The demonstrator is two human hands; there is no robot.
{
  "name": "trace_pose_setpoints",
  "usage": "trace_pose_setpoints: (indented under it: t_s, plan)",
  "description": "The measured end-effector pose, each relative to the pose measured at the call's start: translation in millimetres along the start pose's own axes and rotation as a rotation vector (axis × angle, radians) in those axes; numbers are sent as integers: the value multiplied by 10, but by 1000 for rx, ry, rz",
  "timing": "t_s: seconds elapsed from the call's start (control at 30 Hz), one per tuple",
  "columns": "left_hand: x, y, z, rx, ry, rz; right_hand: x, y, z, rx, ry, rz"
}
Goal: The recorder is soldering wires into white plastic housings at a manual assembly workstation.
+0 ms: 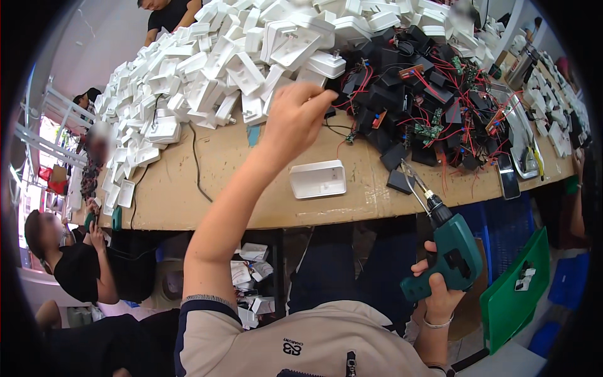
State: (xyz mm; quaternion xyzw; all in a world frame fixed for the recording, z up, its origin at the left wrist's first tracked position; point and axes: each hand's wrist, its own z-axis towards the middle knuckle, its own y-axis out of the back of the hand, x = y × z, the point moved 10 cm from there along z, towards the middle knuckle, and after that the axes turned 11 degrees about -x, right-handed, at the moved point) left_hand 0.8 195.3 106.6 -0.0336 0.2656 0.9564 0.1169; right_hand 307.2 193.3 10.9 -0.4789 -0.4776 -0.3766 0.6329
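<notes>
My left hand (pixel 296 119) is raised over the table near the edge of the white pile, with its fingers curled closed; whether anything is in them is hidden. A white open plastic case (pixel 318 180) lies by itself on the cardboard-covered table (pixel 251 204), below that hand. At the table's front edge my right hand (pixel 441 295) grips a dark green soldering gun (pixel 457 248). The gun's metal tip (pixel 411 176) points up and left, close to a small black block (pixel 400 181) beside the black heap.
White plastic cases (pixel 207 75) rise in a large heap behind. Right of them sit black blocks with red wires and green circuit boards (pixel 433 129). A phone (pixel 507 176) and a metal tray (pixel 524 147) lie at the right. Green and blue crates (pixel 516 292) stand below; co-workers (pixel 81 270) are at the left.
</notes>
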Motion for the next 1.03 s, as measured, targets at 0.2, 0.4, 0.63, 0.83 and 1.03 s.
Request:
trace_pose_setpoints:
  t_s: [0.2, 0.4, 0.63, 0.83, 1.03]
  plan:
    - [43, -518, 502, 133, -361, 275, 5, -20, 17, -7, 34, -2]
    - [-15, -887, 542, 191, -589, 126, -38, 141, 52, -141, -31, -16]
    - [358, -459, 837, -262, -133, -246, 138, 68, 161, -121, 34, -104]
    - [1173, -193, 933, -633, 562, -720, 218, -111, 191, -15, -69, -139]
    - [1405, 555, 867, -839, 612, -971, 8, -8, 180, -54, 17, -81]
